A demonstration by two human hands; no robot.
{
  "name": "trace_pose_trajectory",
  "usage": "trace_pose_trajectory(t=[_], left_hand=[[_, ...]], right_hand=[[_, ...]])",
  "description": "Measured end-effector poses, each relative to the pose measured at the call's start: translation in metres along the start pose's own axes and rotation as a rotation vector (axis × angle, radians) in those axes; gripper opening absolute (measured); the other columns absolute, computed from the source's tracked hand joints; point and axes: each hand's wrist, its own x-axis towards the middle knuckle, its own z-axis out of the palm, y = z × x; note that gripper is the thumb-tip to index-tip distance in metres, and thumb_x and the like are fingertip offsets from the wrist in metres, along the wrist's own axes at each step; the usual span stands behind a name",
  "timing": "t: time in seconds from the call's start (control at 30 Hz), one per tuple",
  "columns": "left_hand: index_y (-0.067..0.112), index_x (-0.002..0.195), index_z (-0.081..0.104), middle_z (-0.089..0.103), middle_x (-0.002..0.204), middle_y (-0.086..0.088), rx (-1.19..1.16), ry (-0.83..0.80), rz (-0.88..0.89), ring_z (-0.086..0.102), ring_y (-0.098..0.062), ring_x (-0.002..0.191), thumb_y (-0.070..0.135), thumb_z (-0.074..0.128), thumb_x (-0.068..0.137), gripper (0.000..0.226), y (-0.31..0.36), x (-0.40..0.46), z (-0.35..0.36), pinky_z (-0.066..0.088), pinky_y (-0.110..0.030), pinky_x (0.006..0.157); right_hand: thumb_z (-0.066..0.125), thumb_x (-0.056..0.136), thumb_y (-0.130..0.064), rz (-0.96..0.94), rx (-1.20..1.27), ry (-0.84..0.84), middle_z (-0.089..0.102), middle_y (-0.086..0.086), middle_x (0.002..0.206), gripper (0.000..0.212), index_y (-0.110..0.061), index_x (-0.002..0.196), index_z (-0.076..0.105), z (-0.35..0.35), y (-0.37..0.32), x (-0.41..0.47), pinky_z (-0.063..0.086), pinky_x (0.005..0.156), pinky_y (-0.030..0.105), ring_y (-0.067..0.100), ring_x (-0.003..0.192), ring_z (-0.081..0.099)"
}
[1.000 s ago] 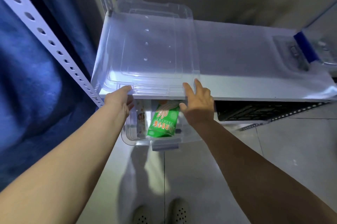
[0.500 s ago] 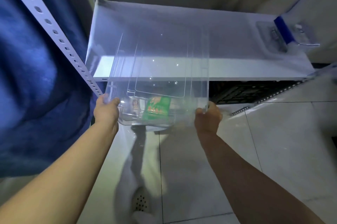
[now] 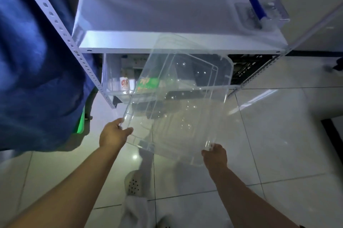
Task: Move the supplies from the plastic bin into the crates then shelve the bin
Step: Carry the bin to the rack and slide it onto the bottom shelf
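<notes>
Left hand (image 3: 113, 135) gripped near-left corner of clear plastic bin (image 3: 178, 101); right hand (image 3: 215, 155) gripped near-right rim, fingers curled over edge. Bin hung in air, tilted, in front of white shelf (image 3: 167, 42), above tiled floor (image 3: 278, 135). Looked empty, so judged light; thin walls likely flexed, smooth plastic slippery. Best hold: rim lip at opposite sides. Second clear bin (image 3: 115, 79) with green packet (image 3: 148, 83) sat on lower level, far left.

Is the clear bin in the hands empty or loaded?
Empty. The clear bin, held by the left hand and right hand, shows only floor and shelf through its walls.
</notes>
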Motion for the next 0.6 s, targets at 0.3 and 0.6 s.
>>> trace_pose_trajectory(t=[0.3,0.6], left_hand=[[0.015,0.124,0.058,0.064,0.095,-0.013,0.104,-0.093,0.006,0.062,-0.031,0.087,0.021,0.069,0.078,0.048,-0.024,-0.037,0.023,0.046,-0.034,0.078],[0.011,0.116,0.061,0.057,0.085,-0.009,0.061,-0.085,-0.137,0.062,-0.029,0.069,0.017,0.074,0.074,0.044,-0.051,-0.045,0.019,0.054,-0.047,0.083]], right_hand=[[0.066,0.079,-0.006,0.043,-0.033,-0.042,0.059,0.022,0.117,0.044,0.006,0.120,0.053,-0.013,0.065,-0.007,0.045,0.081,0.030,0.035,0.104,0.059],[0.064,0.079,-0.007,0.069,-0.122,-0.142,0.054,0.020,0.128,0.050,0.003,0.126,0.051,-0.004,0.076,-0.012,0.044,0.093,0.030,0.032,0.115,0.055]])
